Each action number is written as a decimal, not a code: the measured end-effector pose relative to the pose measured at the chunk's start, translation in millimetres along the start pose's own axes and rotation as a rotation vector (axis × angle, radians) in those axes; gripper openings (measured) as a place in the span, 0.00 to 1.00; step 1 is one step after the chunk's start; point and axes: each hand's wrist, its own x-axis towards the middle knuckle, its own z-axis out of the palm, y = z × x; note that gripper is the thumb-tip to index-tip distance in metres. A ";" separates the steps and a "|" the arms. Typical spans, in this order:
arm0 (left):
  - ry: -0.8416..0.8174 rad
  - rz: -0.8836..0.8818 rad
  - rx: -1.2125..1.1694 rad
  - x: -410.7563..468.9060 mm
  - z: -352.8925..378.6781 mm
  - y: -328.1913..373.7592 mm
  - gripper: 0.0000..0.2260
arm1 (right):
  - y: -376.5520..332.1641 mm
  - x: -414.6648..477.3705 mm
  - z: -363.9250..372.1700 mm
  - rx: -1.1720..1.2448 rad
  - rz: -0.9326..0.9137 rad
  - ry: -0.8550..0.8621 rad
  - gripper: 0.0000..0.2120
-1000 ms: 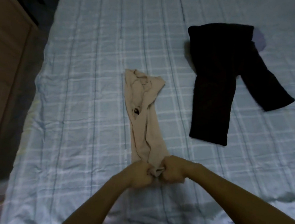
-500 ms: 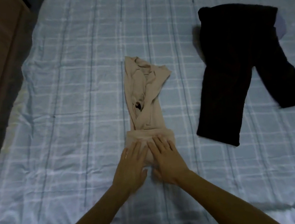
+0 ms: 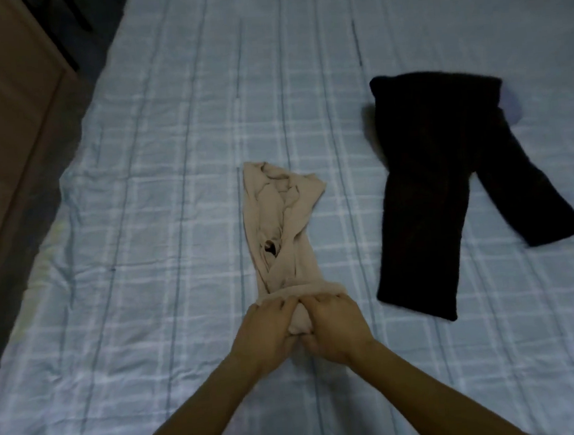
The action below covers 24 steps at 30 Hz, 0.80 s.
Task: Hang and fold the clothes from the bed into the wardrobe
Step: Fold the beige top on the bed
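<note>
- Beige garment (image 3: 281,224) lay mid-bed on the checked sheet (image 3: 142,228), a narrow strip running toward 12 o'clock from the hands, its near end bunched into a roll
- Left hand (image 3: 265,332) and right hand (image 3: 340,323) sat side by side, fingers curled over that roll, both gripping it
- Risk: far end was rumpled and flared toward 1 o'clock; rolling over it would likely give a skewed, loose bundle
- Risk: fabric looked thin; uneven pull between hands could let the roll spring open
- Black garment (image 3: 425,206) lay at 2 o'clock, well apart, unfolded
- Thumbs hidden under the roll
- Dark spot (image 3: 270,251) mid-strip: hole or shadow, could not tell
- Pale purple patch (image 3: 512,107) mostly covered by the black garment
- Wooden unit (image 3: 6,119) at 10 o'clock was cut off; wardrobe or not, unclear
</note>
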 end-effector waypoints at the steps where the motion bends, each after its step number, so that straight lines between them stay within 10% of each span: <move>1: -0.056 0.012 -0.034 4.2 -20.9 7.7 0.27 | -5.6 -1.7 -21.5 0.011 0.008 -0.031 0.21; 11: -0.638 -0.191 -0.152 -20.5 -49.2 65.0 0.21 | -11.7 -71.1 -9.8 -0.129 0.012 -0.294 0.24; 14: -0.320 -0.288 -0.230 19.7 -42.4 55.5 0.09 | -2.4 -85.2 32.2 -0.165 0.034 -0.328 0.20; 17: -0.037 -0.292 -0.094 80.0 -35.3 36.3 0.17 | 7.1 -80.1 54.6 -0.147 -0.025 -0.204 0.18; 21: -0.138 -0.347 0.036 151.2 -2.9 23.2 0.37 | 21.5 -67.1 69.2 -0.150 -0.079 -0.181 0.20; 24: -0.086 -0.408 -0.018 178.8 13.3 17.7 0.30 | 27.1 -70.8 78.2 -0.089 -0.074 -0.143 0.21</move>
